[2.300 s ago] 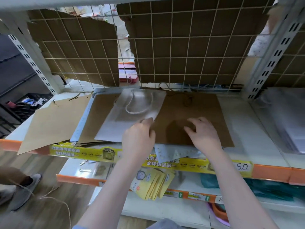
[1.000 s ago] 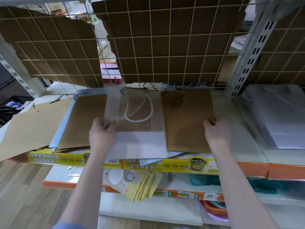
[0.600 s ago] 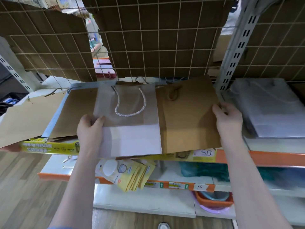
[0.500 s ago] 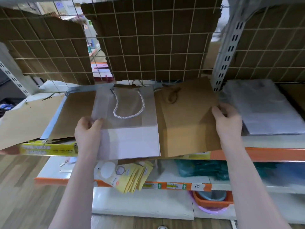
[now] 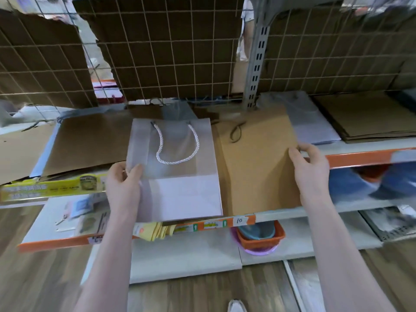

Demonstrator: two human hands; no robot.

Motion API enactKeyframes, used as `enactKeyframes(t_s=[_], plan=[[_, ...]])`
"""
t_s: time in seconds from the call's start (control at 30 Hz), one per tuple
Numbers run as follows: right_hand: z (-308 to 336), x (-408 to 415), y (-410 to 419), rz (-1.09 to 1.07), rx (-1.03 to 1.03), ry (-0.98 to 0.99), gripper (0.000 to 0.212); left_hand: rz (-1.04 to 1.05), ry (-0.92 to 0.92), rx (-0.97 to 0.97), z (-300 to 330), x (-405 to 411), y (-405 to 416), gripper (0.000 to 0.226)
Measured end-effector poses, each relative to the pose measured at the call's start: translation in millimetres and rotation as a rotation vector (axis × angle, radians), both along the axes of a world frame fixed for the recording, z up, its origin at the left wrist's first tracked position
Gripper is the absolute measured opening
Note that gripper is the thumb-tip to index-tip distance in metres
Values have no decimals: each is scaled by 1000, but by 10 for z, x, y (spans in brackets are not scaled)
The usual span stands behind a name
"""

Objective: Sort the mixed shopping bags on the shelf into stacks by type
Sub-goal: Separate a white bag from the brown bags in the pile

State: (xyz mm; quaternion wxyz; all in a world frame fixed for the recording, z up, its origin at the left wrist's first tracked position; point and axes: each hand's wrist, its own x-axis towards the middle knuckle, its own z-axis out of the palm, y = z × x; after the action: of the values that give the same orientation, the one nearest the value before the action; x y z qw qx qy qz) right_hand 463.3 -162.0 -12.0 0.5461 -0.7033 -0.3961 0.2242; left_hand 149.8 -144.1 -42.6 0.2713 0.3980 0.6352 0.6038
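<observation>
Left hand (image 5: 122,185) pinches a frosted see-through bag (image 5: 177,174) with a white rope handle while the right hand (image 5: 311,170) grips the plain brown paper bag (image 5: 258,167) beside it, both out over the shelf (image 5: 360,155) edge.

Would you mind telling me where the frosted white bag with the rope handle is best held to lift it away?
By a side edge, from the side. The frosted white bag lies flat, overhanging the shelf edge, so thumb and fingers can pinch that edge; the left hand grips its left edge this way. The rope handle lies slack, so the bag would probably swing.
</observation>
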Motion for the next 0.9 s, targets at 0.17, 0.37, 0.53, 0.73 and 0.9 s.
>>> enactKeyframes(t_s=[0.17, 0.37, 0.53, 0.73, 0.9], plan=[[91, 365, -169, 0, 34, 34, 20, -23, -2, 26, 96, 353, -45, 18], [100, 1251, -280, -14, 67, 61, 26, -59, -43, 69, 125, 1179, 41, 14], [105, 2383, -319, -61, 104, 93, 22, -75, -58, 100, 50, 2331, 69, 18], [88, 3611, -260, -102, 99, 89, 21, -90, -86, 52, -56, 3499, 100, 14], [35, 4159, -82, -99, 89, 145, 10, -81, -86, 23, 2, 4007, 256, 14]])
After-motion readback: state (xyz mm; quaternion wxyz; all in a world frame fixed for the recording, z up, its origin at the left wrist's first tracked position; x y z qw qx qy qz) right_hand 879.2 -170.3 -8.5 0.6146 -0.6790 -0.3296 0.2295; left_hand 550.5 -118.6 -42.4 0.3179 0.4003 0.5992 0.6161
